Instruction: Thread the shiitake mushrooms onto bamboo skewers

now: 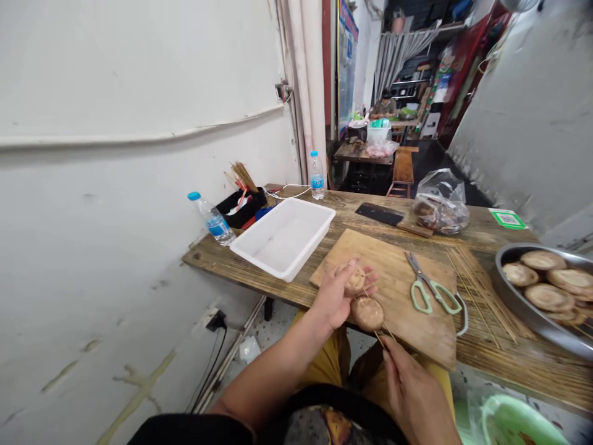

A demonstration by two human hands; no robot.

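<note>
My left hand [334,299] is closed around a brown mushroom cap [354,279] over the near corner of a wooden cutting board [393,272]. A second mushroom [367,313] sits just below it, threaded on thin bamboo skewers [382,337]. My right hand [412,389] pinches the lower ends of those skewers below the board's front edge. Green-handled scissors [428,290] lie on the board to the right.
A white plastic tub [285,237] stands left of the board. A metal bowl [514,296] of mushrooms is at far right, loose skewers [482,290] beside it. A cleaver [382,214], a plastic bag [440,204] and two water bottles [213,219] are farther back. A person sits in the far room.
</note>
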